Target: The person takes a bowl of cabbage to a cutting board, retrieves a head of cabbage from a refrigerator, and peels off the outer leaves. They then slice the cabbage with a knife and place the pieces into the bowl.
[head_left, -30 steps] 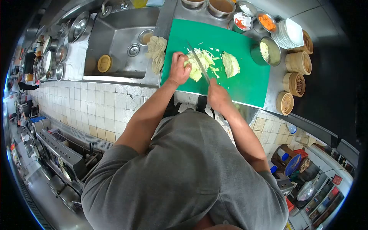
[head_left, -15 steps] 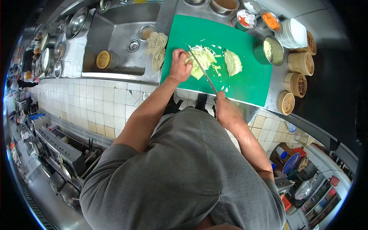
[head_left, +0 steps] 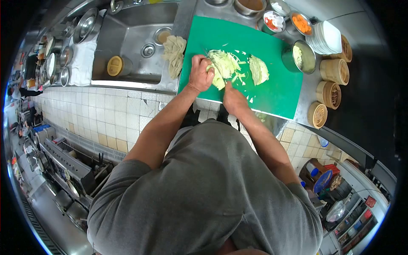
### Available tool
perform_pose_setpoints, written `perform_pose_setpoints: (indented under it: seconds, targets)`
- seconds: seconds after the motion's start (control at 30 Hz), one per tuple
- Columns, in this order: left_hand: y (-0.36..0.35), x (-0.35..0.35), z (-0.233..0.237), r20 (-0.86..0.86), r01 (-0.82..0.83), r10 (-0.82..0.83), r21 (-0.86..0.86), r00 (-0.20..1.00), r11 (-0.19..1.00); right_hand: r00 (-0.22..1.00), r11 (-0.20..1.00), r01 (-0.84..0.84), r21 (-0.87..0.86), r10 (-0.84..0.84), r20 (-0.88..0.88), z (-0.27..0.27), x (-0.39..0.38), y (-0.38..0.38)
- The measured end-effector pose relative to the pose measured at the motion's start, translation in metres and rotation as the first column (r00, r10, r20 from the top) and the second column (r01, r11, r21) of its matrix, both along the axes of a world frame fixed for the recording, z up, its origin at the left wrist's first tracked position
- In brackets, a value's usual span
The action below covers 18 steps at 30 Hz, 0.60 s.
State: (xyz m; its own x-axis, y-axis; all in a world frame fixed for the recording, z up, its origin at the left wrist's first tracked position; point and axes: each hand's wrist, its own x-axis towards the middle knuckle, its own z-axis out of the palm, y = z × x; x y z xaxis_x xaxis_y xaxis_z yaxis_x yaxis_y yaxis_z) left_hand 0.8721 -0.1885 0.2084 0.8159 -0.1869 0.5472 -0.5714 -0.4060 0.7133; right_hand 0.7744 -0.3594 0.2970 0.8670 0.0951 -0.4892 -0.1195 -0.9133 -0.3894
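Note:
My left hand (head_left: 201, 74) is closed on a piece of cabbage (head_left: 218, 80) at the left side of the green cutting board (head_left: 250, 38). Close by on the right, my right hand (head_left: 235, 101) is wrapped round the handle of a knife, near the board's front edge. The blade is hard to make out against the cabbage. Shredded cabbage (head_left: 226, 63) lies heaped just beyond both hands, with loose bits scattered around it. To the right rests a larger cut cabbage wedge (head_left: 258, 70), untouched.
A metal pot (head_left: 307, 63) with cabbage in it stands at the board's right edge. Beyond are bowls of carrot (head_left: 301, 23), stacked white plates (head_left: 325, 38) and bamboo steamers (head_left: 333, 71). Left of the board are a cloth (head_left: 173, 55) and a sink (head_left: 136, 36).
My right hand has moved forward and left with the knife, closer to my left hand. The blade, plainly visible before, is now hard to see. My left hand stays on the cabbage.

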Motion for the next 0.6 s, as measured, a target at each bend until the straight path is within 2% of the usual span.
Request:
perform_pose_setpoints:
  seconds: [0.17,0.23,0.27,0.47,0.6]
  targets:
    - [0.007,0.001,0.012,-0.013,0.034,-0.033,0.007,0.999,0.999,1.000,1.000,0.008,0.015,-0.009,0.023,-0.014,0.015,-0.008]
    - [0.009,0.001,0.015,-0.017,0.068,-0.068,0.027,0.998,0.997,0.995,0.991,0.034,0.129,-0.046,0.091,-0.034,0.011,-0.015]
    - [0.010,0.001,0.012,-0.021,0.067,-0.067,0.017,0.998,0.998,0.995,0.991,0.036,0.129,-0.048,0.092,-0.030,0.011,-0.017]
    - [0.008,0.002,0.001,-0.025,0.015,-0.016,-0.054,1.000,0.998,0.995,0.984,0.055,0.168,-0.068,0.071,0.045,-0.004,-0.024]
    - [0.008,0.002,0.000,-0.034,0.004,-0.005,-0.030,0.999,1.000,0.996,0.994,0.040,0.101,-0.047,0.070,0.093,-0.028,-0.035]
